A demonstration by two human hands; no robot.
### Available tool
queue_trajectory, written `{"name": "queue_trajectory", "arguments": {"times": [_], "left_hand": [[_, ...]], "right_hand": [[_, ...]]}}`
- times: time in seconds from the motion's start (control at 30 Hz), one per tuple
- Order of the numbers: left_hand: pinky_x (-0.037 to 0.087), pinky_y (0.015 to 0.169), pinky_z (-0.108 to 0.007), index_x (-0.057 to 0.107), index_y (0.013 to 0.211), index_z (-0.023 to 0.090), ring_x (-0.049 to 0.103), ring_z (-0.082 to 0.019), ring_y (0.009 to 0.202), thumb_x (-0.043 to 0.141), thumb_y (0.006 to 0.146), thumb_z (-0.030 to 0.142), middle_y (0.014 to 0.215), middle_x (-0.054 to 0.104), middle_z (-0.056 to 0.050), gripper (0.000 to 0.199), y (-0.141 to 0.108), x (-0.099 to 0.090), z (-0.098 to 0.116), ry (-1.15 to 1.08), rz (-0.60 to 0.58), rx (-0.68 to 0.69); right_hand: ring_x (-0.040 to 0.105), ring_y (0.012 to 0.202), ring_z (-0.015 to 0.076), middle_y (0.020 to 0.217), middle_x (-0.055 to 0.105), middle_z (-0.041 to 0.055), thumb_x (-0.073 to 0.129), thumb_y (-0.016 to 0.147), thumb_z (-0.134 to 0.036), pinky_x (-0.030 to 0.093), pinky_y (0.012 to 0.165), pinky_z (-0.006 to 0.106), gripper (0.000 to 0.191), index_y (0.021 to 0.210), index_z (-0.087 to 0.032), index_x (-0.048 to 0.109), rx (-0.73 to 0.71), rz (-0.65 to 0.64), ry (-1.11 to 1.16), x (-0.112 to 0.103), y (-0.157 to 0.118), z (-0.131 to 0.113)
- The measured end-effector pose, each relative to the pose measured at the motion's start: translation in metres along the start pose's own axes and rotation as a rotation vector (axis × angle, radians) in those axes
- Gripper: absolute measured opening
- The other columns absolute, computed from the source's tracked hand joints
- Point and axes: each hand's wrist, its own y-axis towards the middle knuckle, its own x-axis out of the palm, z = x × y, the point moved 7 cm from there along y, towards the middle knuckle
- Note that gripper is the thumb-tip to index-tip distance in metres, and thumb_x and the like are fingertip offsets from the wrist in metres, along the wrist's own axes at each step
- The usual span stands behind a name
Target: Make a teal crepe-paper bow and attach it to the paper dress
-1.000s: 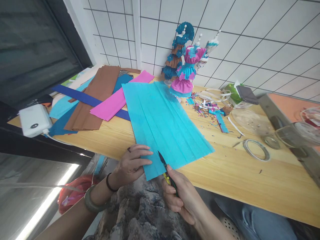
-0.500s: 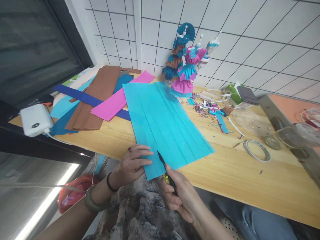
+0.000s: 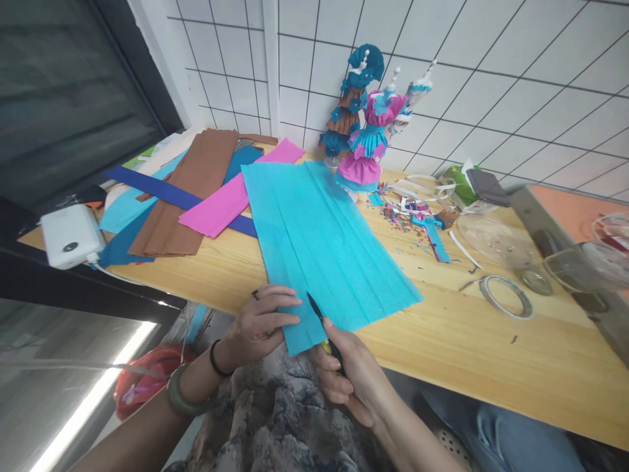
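A large turquoise sheet of crinkled paper (image 3: 324, 242) lies at the middle of the table, its near corner hanging over the front edge. My left hand (image 3: 263, 321) grips the sheet's lower left edge, fingers on top and thumb beneath. In my right hand (image 3: 346, 367) are scissors with dark blades (image 3: 315, 307) and a green and yellow handle. The upper blade lies over the turquoise paper near its lower edge, pointing away from me; the lower blade is hidden. My right fingers are wrapped round the handle.
Brown (image 3: 196, 196), pink (image 3: 216, 210) and dark blue paper (image 3: 157, 187) overlap at the left, beside a white power bank (image 3: 72, 236). Paper-trimmed figures (image 3: 366, 147) stand at the wall. Scraps (image 3: 417, 216), a tape roll (image 3: 505, 296) and a phone (image 3: 487, 186) lie right.
My right hand and the scissors have moved slightly forward and left along the paper, and the blades look more closed. My left hand has stayed in place.
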Motion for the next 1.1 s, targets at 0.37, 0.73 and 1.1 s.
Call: {"name": "queue_trajectory", "arguments": {"times": [0.37,0.73,1.1], "left_hand": [[0.049,0.080,-0.042,0.063,0.087,0.017,0.055,-0.023,0.103,0.050,0.074,0.004,0.097,0.066,-0.011,0.022,-0.001,0.000,-0.002,-0.011,0.005,-0.003],[0.050,0.080,-0.043,0.062,0.088,0.017,0.055,-0.025,0.103,0.052,0.072,0.003,0.097,0.065,-0.012,0.023,-0.001,0.000,-0.002,0.000,0.005,-0.002],[0.050,0.079,-0.042,0.062,0.086,0.016,0.055,-0.024,0.102,0.049,0.071,-0.001,0.095,0.066,-0.012,0.027,0.001,-0.001,0.001,0.018,0.015,0.004]], "right_hand": [[0.018,0.026,-0.0002,0.039,0.030,-0.0111,0.054,0.074,-0.055,0.015,0.027,0.014,0.046,0.054,-0.018,0.037,0.013,0.008,-0.003,0.002,0.005,-0.005],[0.019,0.026,-0.0004,0.039,0.031,-0.0113,0.058,0.072,-0.054,0.013,0.027,0.014,0.047,0.055,-0.019,0.032,-0.002,0.011,0.005,0.003,0.011,-0.010],[0.021,0.024,0.0000,0.035,0.030,-0.0105,0.058,0.072,-0.052,0.015,0.027,0.014,0.047,0.050,-0.017,0.036,-0.026,0.039,0.005,0.007,0.016,-0.016]]}}
